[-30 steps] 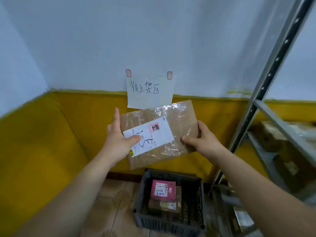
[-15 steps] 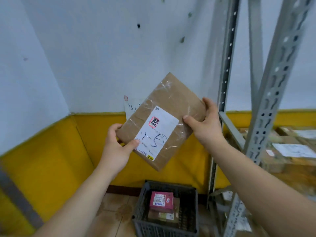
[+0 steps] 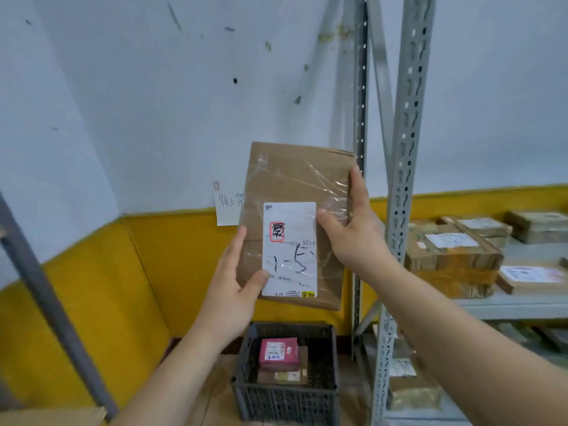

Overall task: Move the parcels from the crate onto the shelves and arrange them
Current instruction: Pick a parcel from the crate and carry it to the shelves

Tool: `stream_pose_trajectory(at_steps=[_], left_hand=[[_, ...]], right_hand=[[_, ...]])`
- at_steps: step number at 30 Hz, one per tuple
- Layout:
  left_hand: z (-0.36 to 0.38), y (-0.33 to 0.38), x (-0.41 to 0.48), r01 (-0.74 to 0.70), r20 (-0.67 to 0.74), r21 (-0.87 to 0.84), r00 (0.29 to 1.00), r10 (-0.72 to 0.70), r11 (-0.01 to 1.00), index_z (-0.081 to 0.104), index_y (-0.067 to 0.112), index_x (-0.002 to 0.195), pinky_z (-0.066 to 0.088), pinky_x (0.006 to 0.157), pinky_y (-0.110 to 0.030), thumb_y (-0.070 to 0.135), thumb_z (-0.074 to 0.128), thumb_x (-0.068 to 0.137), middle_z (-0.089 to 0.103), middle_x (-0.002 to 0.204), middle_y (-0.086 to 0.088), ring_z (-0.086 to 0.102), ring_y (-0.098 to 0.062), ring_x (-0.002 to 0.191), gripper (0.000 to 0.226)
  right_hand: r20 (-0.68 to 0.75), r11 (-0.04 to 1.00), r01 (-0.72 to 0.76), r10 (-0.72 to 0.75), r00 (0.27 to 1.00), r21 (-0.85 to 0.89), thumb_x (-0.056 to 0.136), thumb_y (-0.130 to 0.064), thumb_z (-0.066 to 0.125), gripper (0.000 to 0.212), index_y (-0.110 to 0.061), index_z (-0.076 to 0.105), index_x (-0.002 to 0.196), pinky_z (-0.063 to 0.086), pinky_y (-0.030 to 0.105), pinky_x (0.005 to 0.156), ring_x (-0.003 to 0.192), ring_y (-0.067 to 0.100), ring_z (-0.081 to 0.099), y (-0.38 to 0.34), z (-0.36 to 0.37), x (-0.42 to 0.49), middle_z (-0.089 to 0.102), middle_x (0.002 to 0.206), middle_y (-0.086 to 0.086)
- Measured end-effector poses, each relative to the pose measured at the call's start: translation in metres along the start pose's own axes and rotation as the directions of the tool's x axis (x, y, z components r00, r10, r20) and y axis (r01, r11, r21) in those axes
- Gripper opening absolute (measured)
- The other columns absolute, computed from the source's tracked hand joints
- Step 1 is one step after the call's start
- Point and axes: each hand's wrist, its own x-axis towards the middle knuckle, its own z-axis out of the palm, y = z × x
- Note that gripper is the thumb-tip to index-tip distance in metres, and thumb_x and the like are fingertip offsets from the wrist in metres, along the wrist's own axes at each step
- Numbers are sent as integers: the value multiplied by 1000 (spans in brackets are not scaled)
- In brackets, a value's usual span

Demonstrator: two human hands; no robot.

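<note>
Both hands are holding a flat brown parcel [image 3: 295,192] upright between them, with its white label [image 3: 289,250] facing the camera. Left hand [image 3: 236,290] is pinching the lower left edge, thumb on the label corner, fingers behind. Right hand [image 3: 353,238] is gripping the right edge, thumb in front, fingers wrapping the side. Crate [image 3: 285,401] is sitting on the floor below both hands, pink parcel [image 3: 278,353] lying on top inside. Shelf [image 3: 516,305] right of the right hand is carrying stacked parcels [image 3: 451,256].
</note>
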Motion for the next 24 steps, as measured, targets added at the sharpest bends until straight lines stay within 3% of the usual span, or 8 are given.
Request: stream_pose_trajectory(at_steps=[2,4,6,10,16,19,21,24], left_hand=[[8,6,-18,-3,41,11,999,2,1000,15,76,121,23,109,-24,30,62,91,20,141,33,21,7,133,72],[19,15,-34,-17,90,-11,996,18,1000,15,79,119,25,108,-23,34,61,90,21,136,40,24,12,129,70],[34,28,-45,-34,138,-49,990,40,998,16,80,117,29,104,-17,34,61,90,24,132,43,30,17,122,69],[76,57,-58,-37,232,-116,971,64,993,20,79,115,36,105,-26,28,61,92,29,132,38,33,2,128,69],[165,116,-71,-86,379,-215,911,165,973,21,70,122,36,76,3,27,62,92,23,123,47,35,28,108,66],[236,166,-84,-102,448,-239,871,203,966,22,68,126,33,84,1,27,63,92,29,130,36,40,18,109,67],[290,205,-98,-101,498,-272,836,230,957,22,64,129,34,80,1,25,64,92,31,136,25,44,11,109,68],[369,260,-121,-92,576,-327,769,276,940,25,62,130,40,91,-15,20,65,91,36,140,16,46,-1,115,70]], right_hand=[[-11,997,-3,2,1000,-73,95,-38,59,80,-55,2,148,42,39,109,137,12,39,-3,-17,-22,31,156,-17],[-34,994,-32,29,999,-101,95,-38,58,78,-52,5,150,34,46,114,140,11,34,-2,-39,-40,27,157,-18],[-90,991,-63,52,995,-114,95,-38,58,77,-50,7,151,35,45,113,139,12,36,1,-63,-54,28,156,-19],[-211,981,-137,107,972,-137,95,-41,58,75,-55,6,148,42,39,103,134,15,42,8,-114,-76,31,155,-18],[-347,963,-229,167,923,-146,95,-41,58,75,-53,8,149,43,52,106,134,22,44,28,-234,-103,32,156,-9],[-453,948,-269,168,875,-169,95,-38,58,75,-47,11,152,38,50,110,135,22,42,37,-321,-127,33,155,-6],[-523,929,-318,179,834,-190,95,-38,58,74,-46,12,153,38,48,110,133,22,44,42,-386,-146,36,154,-4],[-623,905,-375,175,762,-204,94,-37,60,74,-41,16,154,39,43,110,131,20,46,48,-480,-175,40,151,-1]])
